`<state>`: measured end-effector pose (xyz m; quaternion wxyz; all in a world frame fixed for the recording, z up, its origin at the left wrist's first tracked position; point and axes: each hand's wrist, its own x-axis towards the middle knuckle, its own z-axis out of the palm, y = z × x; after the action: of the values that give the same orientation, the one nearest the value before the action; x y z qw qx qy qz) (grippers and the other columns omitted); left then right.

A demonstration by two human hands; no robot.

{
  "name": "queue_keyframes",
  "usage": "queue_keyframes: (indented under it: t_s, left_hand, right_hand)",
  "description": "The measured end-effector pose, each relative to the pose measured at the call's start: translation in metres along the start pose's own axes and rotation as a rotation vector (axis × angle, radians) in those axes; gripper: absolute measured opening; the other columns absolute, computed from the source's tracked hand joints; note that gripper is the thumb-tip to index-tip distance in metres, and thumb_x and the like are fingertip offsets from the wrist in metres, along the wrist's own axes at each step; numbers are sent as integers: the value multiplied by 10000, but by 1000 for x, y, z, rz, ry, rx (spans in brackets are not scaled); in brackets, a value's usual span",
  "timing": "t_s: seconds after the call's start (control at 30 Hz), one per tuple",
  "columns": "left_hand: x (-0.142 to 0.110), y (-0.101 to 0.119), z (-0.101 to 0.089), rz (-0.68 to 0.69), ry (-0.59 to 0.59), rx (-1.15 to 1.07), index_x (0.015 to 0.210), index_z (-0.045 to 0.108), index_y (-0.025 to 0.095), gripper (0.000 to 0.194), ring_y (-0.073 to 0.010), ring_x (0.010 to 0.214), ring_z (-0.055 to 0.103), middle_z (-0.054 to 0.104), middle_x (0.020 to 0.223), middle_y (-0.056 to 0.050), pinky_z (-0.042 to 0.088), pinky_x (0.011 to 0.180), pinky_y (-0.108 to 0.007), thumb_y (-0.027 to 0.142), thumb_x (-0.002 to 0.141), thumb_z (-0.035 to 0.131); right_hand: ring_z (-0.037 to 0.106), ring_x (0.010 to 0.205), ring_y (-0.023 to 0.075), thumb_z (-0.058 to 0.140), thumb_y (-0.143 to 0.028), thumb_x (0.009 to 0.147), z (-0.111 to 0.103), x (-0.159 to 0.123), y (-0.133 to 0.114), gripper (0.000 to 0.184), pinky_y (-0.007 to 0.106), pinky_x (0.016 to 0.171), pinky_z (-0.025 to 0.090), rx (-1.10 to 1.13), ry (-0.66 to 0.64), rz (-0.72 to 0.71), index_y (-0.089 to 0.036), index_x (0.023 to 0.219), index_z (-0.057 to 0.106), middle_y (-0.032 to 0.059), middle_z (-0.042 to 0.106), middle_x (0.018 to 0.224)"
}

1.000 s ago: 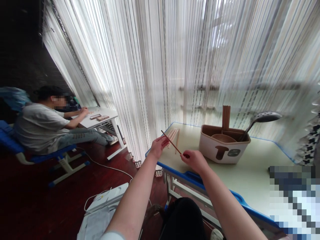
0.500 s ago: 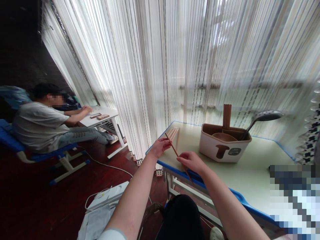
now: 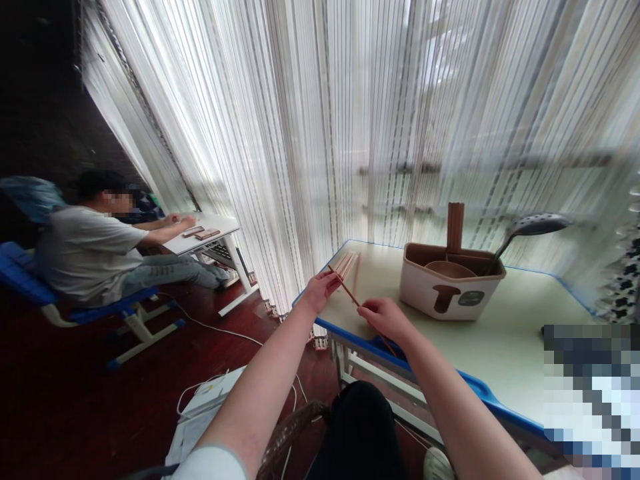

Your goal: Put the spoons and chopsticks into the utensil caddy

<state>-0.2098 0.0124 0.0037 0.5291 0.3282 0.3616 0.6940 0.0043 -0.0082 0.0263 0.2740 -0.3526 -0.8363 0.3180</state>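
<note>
So, right hand (image 3: 381,316) pinched thin brown stick (image 3: 351,295) near its middle, fingers closed on it. Stick slanted over blue near edge of table (image 3: 515,340), upper end at fingers of left hand (image 3: 321,292); couldn't tell whether left hand gripped it or only touched it. Pale sticks (image 3: 344,265) lay on table just beyond left hand. White caddy (image 3: 423,291) stood further right, holding upright brown bundle (image 3: 455,227), brown bowl (image 3: 449,269) and perforated ladle (image 3: 540,225). Co-worker (image 3: 95,247) sat well apart at white desk (image 3: 220,228).
</note>
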Motion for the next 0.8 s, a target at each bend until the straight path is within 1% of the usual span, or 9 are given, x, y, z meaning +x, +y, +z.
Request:
queue_keyframes:
  t_s: [0.1,0.2,0.27,0.4,0.53,0.6,0.67,0.73,0.8]
  left_hand:
    - [2,-1,-1,-3,1,0,839,636,84,217,-139,787,645,676,806,-74,485,868,-295,175,659,714]
    - [2,-2,0,-6,-8,6,848,636,88,213,-135,786,643,677,811,-72,474,890,-301,171,665,709]
    - [-1,0,2,-16,-26,20,850,639,86,223,-135,789,641,677,817,-75,470,893,-299,152,652,716]
    - [-11,5,10,-31,-79,57,841,643,75,247,-142,793,641,678,823,-85,481,865,-280,139,622,736]
    - [-16,19,25,-24,-112,91,822,637,71,241,-138,754,645,677,792,-90,503,814,-269,174,629,739]
    - [-15,30,38,-15,-140,122,834,635,74,251,-145,750,648,679,804,-96,517,786,-276,180,630,738]
    - [-14,42,59,3,-176,145,846,635,81,260,-154,743,651,680,813,-95,528,760,-287,180,629,738]
    - [-17,51,86,37,-230,155,858,635,85,264,-160,743,653,681,818,-93,532,752,-294,183,633,733]
    - [-22,56,118,86,-300,160,883,633,94,268,-159,761,654,682,849,-90,530,763,-295,203,654,719]
  right_hand:
    - [511,473,117,433,-447,802,3,1,2,378,221,479,357,30,8,49,-150,719,652,9,592,541]
    - [483,394,101,442,-435,801,6,2,4,347,214,429,351,99,11,102,-154,825,644,-5,579,538]
    - [478,379,98,450,-414,798,7,2,4,323,210,415,350,126,17,111,-156,852,635,-10,572,536]
    - [518,464,108,478,-348,783,3,-2,-3,258,205,475,371,102,31,47,-149,777,641,2,590,538]
    - [533,528,121,497,-295,764,-5,-10,-9,218,210,514,379,71,67,11,-144,735,651,11,606,553]
    - [531,522,124,486,-300,778,-7,-18,-10,227,214,516,385,85,126,22,-146,735,647,10,595,548]
    - [530,505,125,466,-315,801,-9,-28,-11,245,220,517,397,118,203,40,-149,752,641,9,582,545]
    - [542,526,131,455,-326,817,-14,-39,-14,253,225,527,411,124,291,21,-154,774,635,22,592,596]
    - [558,582,138,449,-328,830,-26,-50,-17,248,228,554,425,87,396,-34,-161,798,630,42,603,685]
